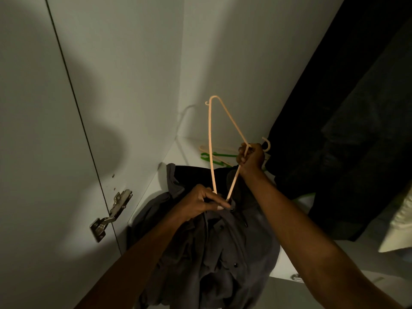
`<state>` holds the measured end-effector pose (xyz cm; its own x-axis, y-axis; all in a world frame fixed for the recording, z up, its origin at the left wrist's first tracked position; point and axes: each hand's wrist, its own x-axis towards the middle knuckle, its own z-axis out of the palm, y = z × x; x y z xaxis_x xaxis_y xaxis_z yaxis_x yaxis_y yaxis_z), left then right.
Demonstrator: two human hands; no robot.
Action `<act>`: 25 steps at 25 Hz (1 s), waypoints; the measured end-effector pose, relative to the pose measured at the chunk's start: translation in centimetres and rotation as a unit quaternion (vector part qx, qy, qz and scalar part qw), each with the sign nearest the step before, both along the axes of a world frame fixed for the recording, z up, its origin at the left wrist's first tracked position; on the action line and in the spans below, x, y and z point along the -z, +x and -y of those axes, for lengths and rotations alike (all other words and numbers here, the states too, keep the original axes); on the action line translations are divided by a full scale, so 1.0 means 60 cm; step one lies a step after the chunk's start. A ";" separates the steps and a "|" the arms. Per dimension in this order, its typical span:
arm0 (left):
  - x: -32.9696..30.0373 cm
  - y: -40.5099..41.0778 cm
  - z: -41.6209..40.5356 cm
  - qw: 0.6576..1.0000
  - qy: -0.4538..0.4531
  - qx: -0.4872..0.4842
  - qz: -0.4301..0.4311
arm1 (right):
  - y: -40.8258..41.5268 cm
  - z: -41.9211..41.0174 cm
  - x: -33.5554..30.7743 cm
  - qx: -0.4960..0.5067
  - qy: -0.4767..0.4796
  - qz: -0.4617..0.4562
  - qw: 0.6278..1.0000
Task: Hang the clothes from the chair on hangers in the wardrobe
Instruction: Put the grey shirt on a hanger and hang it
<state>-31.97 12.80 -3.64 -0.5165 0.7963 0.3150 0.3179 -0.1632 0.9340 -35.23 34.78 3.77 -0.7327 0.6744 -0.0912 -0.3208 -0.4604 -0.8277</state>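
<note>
Here, grey buttoned shirt lies crumpled on the white wardrobe floor. Left hand pinches its collar. Right hand grips a thin peach plastic hanger, one end tucked into the collar. Spare hangers behind; steel hinge left.

You see a silver metal door hinge at lower left, and a pale cream cloth at the right edge.

Inside the wardrobe, the shirt lies on the shelf, spare hangers behind it, hanging clothes at right, a hinge at left.
</note>
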 end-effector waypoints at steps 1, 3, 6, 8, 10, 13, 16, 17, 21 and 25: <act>0.002 -0.001 -0.002 1.000 0.013 -0.008 0.015 | 0.000 0.002 0.002 -0.008 0.001 0.005 1.000; 0.007 -0.004 -0.005 0.997 0.052 -0.028 0.046 | -0.002 0.010 0.001 -0.039 0.036 0.036 0.998; 0.013 -0.006 -0.003 0.991 0.074 -0.071 0.083 | -0.011 0.017 -0.014 -0.150 0.117 0.124 0.974; 0.015 -0.009 -0.002 0.988 0.077 -0.100 0.088 | -0.011 0.013 -0.031 -0.216 0.191 0.205 0.935; 0.009 -0.007 -0.002 0.986 0.086 -0.108 0.093 | -0.003 0.009 -0.045 -0.267 0.250 0.282 0.887; 0.005 -0.004 -0.003 0.986 0.068 -0.122 0.091 | 0.019 -0.011 -0.051 -0.281 0.263 0.328 0.863; 0.014 -0.006 -0.002 0.963 0.031 -0.264 -0.050 | 0.037 -0.043 -0.038 -0.224 0.197 0.307 0.904; 0.016 -0.008 -0.001 0.921 0.018 -0.366 -0.132 | 0.042 -0.051 -0.032 -0.211 0.166 0.287 0.920; 0.001 -0.029 0.024 0.704 -0.163 -0.657 -0.217 | 0.052 -0.064 -0.008 -0.218 0.129 0.218 0.943; -0.025 -0.044 0.051 0.717 -0.344 -0.606 -0.023 | 0.045 -0.053 0.010 -0.224 0.188 0.240 0.926</act>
<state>-34.59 9.73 -2.14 -0.9622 -0.2524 0.1022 -0.1292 0.7535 0.6447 -32.53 37.94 3.19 -0.8825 0.3628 -0.2991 0.2789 -0.1083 -0.9542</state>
